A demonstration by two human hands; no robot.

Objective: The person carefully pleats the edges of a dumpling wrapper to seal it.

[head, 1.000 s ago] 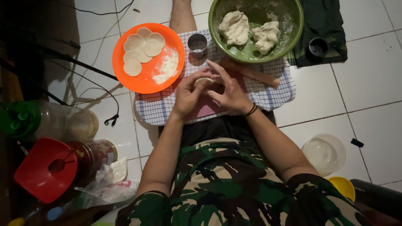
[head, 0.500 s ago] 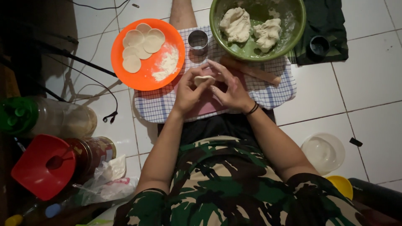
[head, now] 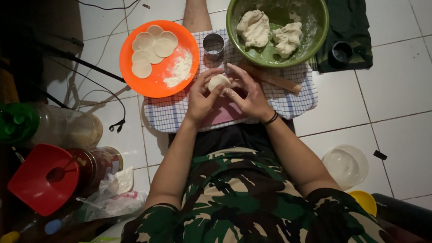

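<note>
My left hand (head: 201, 100) and my right hand (head: 246, 94) meet over a pink board (head: 223, 115) on a checked cloth (head: 167, 114). Between their fingertips they pinch a small pale piece of dough (head: 217, 82). A wooden rolling pin (head: 273, 79) lies just beyond my right hand. An orange plate (head: 158, 58) to the left carries several round dough discs (head: 150, 48) and a heap of flour (head: 180, 72). A green bowl (head: 277, 30) at the top holds two dough lumps (head: 254, 28). A metal ring cutter (head: 213, 46) stands between plate and bowl.
At the left stand a clear jar with a green lid (head: 49, 128), a red lid with a spoon (head: 38, 180), another jar (head: 96, 164) and crumpled plastic bags (head: 112, 193). A black cable (head: 105, 96) crosses the white tiles. A clear lid (head: 345, 165) and a yellow cup (head: 363, 201) lie at the right.
Both hands have kept working the dough piece, lifting it slightly and turning it so more of it shows between the fingertips. Nothing else has moved.
</note>
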